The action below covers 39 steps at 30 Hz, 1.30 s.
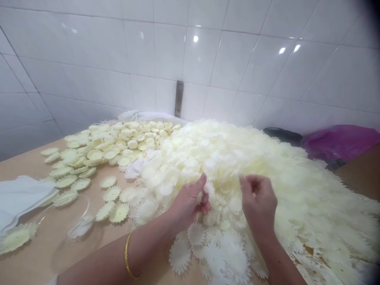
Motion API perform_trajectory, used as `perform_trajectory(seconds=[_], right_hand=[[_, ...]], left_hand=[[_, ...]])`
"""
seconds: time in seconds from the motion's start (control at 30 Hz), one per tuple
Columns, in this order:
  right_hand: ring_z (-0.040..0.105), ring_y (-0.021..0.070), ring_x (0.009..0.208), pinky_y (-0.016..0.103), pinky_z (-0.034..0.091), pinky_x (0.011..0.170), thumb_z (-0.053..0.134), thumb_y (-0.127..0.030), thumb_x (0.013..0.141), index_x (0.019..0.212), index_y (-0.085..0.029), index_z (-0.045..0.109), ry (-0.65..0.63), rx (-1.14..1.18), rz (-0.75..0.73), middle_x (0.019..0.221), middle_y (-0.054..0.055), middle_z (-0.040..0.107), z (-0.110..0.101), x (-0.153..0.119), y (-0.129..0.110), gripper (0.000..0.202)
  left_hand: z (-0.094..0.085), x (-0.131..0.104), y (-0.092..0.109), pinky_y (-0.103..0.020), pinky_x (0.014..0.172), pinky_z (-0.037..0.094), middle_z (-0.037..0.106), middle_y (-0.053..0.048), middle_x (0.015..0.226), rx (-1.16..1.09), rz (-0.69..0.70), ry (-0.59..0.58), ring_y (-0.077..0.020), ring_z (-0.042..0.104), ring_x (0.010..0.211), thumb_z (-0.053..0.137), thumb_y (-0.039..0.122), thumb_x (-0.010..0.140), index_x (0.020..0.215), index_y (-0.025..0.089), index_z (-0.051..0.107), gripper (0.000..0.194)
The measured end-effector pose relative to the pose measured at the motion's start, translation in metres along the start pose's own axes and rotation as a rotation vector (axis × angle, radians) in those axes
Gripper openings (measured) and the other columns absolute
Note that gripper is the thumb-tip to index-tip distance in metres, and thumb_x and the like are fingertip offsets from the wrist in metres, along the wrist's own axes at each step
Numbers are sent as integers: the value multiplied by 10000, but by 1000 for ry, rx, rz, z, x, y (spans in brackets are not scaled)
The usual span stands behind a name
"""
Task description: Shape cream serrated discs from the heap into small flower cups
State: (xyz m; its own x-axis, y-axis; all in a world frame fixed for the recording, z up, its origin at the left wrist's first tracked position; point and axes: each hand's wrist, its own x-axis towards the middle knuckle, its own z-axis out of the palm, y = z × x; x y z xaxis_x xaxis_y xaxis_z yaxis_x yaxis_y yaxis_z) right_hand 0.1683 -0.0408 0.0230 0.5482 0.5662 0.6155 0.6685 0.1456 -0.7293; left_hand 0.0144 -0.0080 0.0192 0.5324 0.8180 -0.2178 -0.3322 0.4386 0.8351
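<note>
A large heap of thin, pale cream flower-shaped discs with toothed edges [219, 146] lies before me. My left hand [192, 198] is over the heap's near side, thumb raised and fingers curled. Pale discs lie right behind its fingers, and I cannot make out what it holds. To its right, my right hand [259, 202] is closed in a pinch, thumb and index finger together. Anything between those fingertips is too small or blurred to name. The hands are apart, and a gold bangle [127, 253] circles my left wrist.
Stacked scalloped discs [109, 146] are spread over the brown table [115, 247] at left. White sheets [23, 198] and a clear round dish [56, 225] lie nearer. A purple bag [341, 140] sits at right. A tiled wall [166, 51] rises behind.
</note>
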Motion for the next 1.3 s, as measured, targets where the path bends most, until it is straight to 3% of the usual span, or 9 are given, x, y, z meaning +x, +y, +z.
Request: perform_trajectory(seconds=[0.1, 0.2, 0.3, 0.47, 0.57, 0.77, 1.0, 1.17, 1.3], right_hand=[[484, 131, 618, 251, 389, 603, 545, -331, 775, 823, -161, 498, 53, 4, -81, 685, 6, 514, 1, -3, -4, 183], [485, 130, 629, 244, 385, 601, 499, -291, 804, 792, -164, 509, -9, 5, -166, 698, 12, 522, 2, -7, -6, 129], [484, 130, 626, 238, 380, 586, 476, -264, 816, 743, -169, 513, -102, 13, -219, 685, 9, 526, 3, -9, -7, 125], [474, 132, 621, 243, 377, 583, 456, -242, 829, 720, -179, 496, -197, 48, -266, 663, 5, 507, 4, -12, -9, 132], [477, 138, 634, 250, 381, 586, 438, -236, 839, 719, -185, 488, -353, 110, -292, 672, 13, 504, 4, -14, -12, 139], [510, 148, 646, 256, 400, 589, 433, -263, 841, 720, -180, 532, -653, 205, -270, 678, 25, 547, 6, -17, -15, 177], [499, 131, 588, 234, 371, 560, 453, -298, 836, 661, -173, 529, -557, 201, -133, 619, 1, 542, 5, -13, -10, 228], [495, 140, 631, 244, 376, 597, 484, -321, 824, 685, -178, 526, -565, 220, -160, 648, 5, 540, 6, -15, -11, 204], [507, 152, 698, 261, 400, 640, 477, -320, 832, 758, -181, 550, -631, 222, -198, 730, 24, 550, 8, -16, -12, 174]], left_hand=[[5, -6, 5, -198, 393, 374, 461, 25, 590, 36, -68, -96, -87, 500, 441, 481, 526, 747, 766, 160, 488, 366], [8, -9, 7, -233, 460, 442, 521, 2, 646, 58, -134, -191, -112, 556, 486, 572, 289, 722, 853, 150, 476, 214], [7, -9, 5, -277, 545, 477, 584, -42, 659, 102, -167, -221, -165, 619, 560, 539, 138, 710, 942, 142, 429, 257], [4, -6, -1, -261, 498, 467, 622, -68, 699, 321, -127, -176, -172, 629, 556, 500, 267, 777, 897, 160, 429, 176], [2, -6, -1, -226, 433, 430, 612, -57, 644, 464, -54, -133, -152, 603, 506, 526, 359, 753, 774, 153, 472, 214], [0, -5, 2, -183, 376, 351, 428, 39, 464, 491, 82, -46, -71, 459, 388, 593, 318, 683, 582, 146, 530, 209], [0, -5, 4, -209, 431, 388, 607, -48, 670, 282, -54, -159, -82, 508, 442, 608, 308, 694, 843, 147, 562, 225], [-1, -2, 6, -189, 394, 338, 582, -33, 580, 189, -29, 24, -75, 470, 396, 585, 307, 723, 804, 156, 483, 200], [-1, -2, 5, -177, 354, 303, 537, 11, 572, 269, 26, 112, -74, 450, 383, 588, 405, 710, 914, 186, 485, 318]])
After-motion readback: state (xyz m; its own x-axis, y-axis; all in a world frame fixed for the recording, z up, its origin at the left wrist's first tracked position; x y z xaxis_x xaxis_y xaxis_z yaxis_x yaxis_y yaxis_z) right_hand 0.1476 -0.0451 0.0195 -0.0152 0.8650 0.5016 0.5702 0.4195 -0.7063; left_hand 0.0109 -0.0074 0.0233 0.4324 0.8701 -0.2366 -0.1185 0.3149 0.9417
